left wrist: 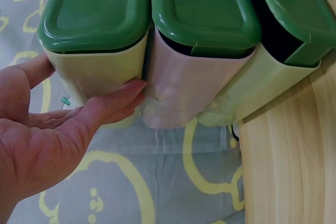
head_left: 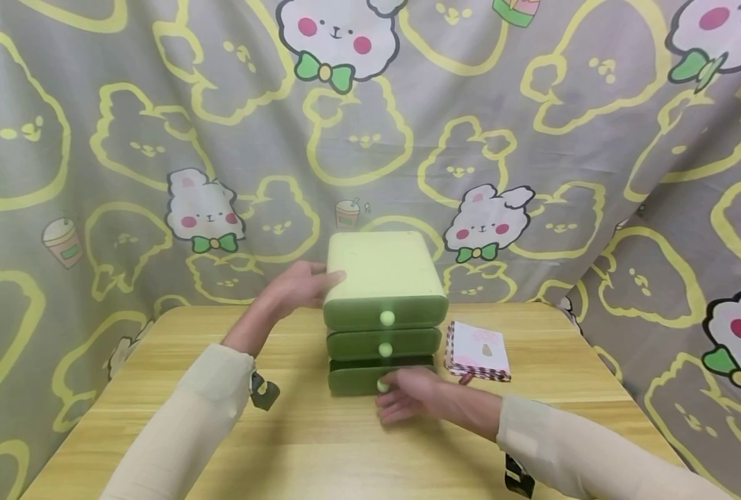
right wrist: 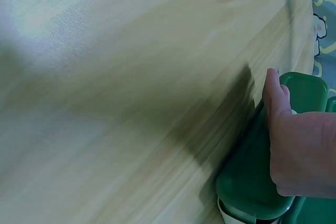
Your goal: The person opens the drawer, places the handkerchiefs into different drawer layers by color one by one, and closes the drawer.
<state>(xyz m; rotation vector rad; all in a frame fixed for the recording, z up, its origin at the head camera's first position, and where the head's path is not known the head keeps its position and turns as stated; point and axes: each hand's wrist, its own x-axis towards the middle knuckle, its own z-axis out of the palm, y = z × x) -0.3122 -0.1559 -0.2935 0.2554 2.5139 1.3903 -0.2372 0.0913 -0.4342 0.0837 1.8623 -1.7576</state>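
Note:
A three-tier drawer unit, pale on top with green drawer fronts and round light-green knobs, stands on the table. Its bottom drawer is pulled slightly out; the middle drawer and top drawer look closed. My left hand rests against the top tier's left side, its fingers fairly straight along the wall in the left wrist view, the thumb on the other face. At the bottom drawer, my right hand, blurred, pinches the knob by the thumb, other fingers extended below. The drawer's inside is mostly hidden.
To the right of the unit lies a square pink-and-white item with checkered edges, perhaps folded cloth. The wooden table meets a patterned curtain behind and at both sides.

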